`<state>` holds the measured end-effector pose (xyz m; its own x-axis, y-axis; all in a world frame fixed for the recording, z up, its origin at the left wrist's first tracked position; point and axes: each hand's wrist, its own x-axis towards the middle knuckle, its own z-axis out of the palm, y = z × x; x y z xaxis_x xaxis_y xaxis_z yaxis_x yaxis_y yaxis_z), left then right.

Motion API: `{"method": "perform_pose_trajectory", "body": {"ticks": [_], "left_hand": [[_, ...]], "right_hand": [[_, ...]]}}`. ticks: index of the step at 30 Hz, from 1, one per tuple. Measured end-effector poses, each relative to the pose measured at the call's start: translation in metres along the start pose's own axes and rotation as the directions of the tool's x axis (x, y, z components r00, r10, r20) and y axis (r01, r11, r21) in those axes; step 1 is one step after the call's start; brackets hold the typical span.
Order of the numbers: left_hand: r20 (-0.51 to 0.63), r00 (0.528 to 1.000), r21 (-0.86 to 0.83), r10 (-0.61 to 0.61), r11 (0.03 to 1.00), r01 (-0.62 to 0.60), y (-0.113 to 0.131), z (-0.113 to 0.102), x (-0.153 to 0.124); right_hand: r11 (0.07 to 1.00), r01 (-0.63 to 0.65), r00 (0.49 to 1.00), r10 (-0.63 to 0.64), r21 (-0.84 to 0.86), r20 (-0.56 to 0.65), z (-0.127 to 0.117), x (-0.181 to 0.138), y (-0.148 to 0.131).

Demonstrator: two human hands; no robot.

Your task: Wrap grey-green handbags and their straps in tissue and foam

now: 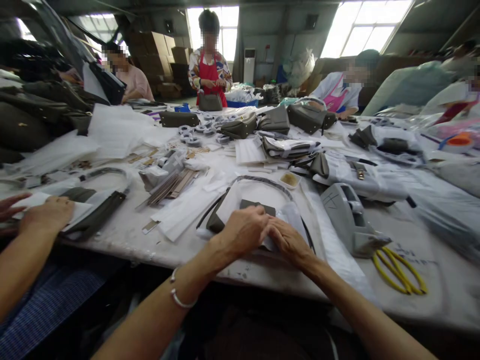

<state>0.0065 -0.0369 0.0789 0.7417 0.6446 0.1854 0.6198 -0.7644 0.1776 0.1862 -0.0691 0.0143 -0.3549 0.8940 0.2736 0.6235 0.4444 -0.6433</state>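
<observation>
An olive-grey handbag (213, 221) lies in front of me near the table's front edge, partly covered by white tissue paper (229, 201). Its wrapped handle (258, 178) arches away from me. Over the middle of the bag, my left hand (243, 227) has its fingers curled together beside a small dark flap (258, 204). My right hand (287, 240) meets it, fingertips touching and fingers closed. Whatever the two hands pinch is hidden behind the fingers. More white paper (294, 217) shows just past my right hand.
Right of the bag stand a grey tape dispenser (343, 220) and yellow-handled scissors (399, 270). Behind it is a small dish (290, 180). Brown card strips (174, 186) lie left. A co-worker's hands (47, 215) work on another bag (97, 215). Wrapped bags (360, 175) and tape rolls (191, 137) lie beyond.
</observation>
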Motion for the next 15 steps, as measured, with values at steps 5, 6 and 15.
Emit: {"method": "perform_pose_trajectory", "body": {"ticks": [5, 6, 15], "left_hand": [[0.089, 0.974, 0.068, -0.206, 0.977, 0.201, -0.076, 0.005, 0.017], [0.169, 0.948, 0.01, -0.269, 0.962, 0.271, -0.089, 0.012, 0.017], [0.115, 0.943, -0.107, -0.311, 0.94, 0.323, -0.108, 0.043, 0.007]], "right_hand": [[0.979, 0.012, 0.999, -0.02, -0.202, -0.041, 0.01, -0.004, 0.002], [0.976, 0.013, 0.999, -0.023, -0.219, -0.043, 0.012, -0.004, 0.003], [0.972, 0.059, 0.998, -0.053, -0.227, 0.032, -0.006, 0.0, 0.011]]}}
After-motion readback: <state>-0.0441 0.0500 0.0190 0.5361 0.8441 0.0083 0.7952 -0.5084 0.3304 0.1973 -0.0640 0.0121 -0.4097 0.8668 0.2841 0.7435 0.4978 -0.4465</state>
